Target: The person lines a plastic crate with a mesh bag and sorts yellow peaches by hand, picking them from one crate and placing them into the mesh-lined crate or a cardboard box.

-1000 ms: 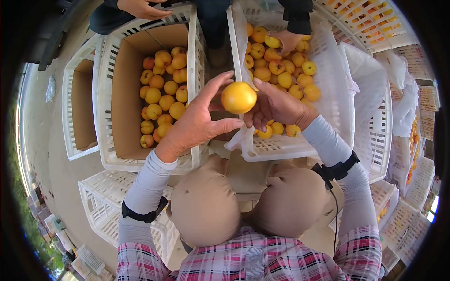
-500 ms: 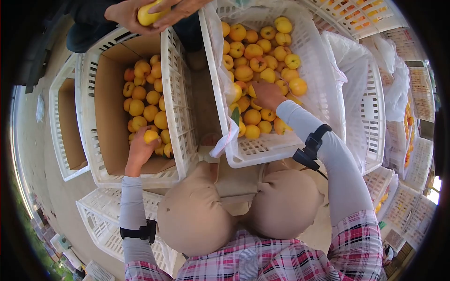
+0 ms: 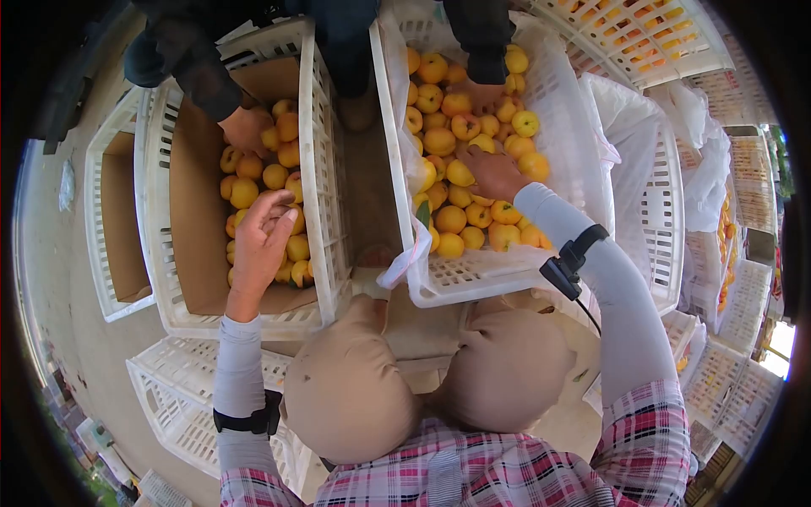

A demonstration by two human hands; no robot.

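My left hand (image 3: 260, 251) is over the cardboard-lined crate (image 3: 198, 245), palm inward, fingers loosely bent and thumb apart. No fruit shows in it. Yellow-orange peaches (image 3: 245, 196) lie beneath and beyond it. My right hand (image 3: 498, 173) reaches into the plastic-lined crate (image 3: 498, 283), its fingers apart and touching a yellow peach (image 3: 460, 173) among several others. Part of that hand's underside is hidden. A green leaf (image 3: 424, 211) lies at the near left of the same crate.
Another person's hand (image 3: 247, 129) is among the peaches in the left crate, and that person's other hand (image 3: 480, 95) is in the right crate. A lined crate (image 3: 663, 194) stands at the right, a narrow crate (image 3: 122, 220) at the left. Stacked white crates (image 3: 182, 380) sit below left.
My left hand has let go of its peach and risen slightly. My right hand has shifted a little right. The other person's hands have come down into both crates; the peach held there is gone from view.
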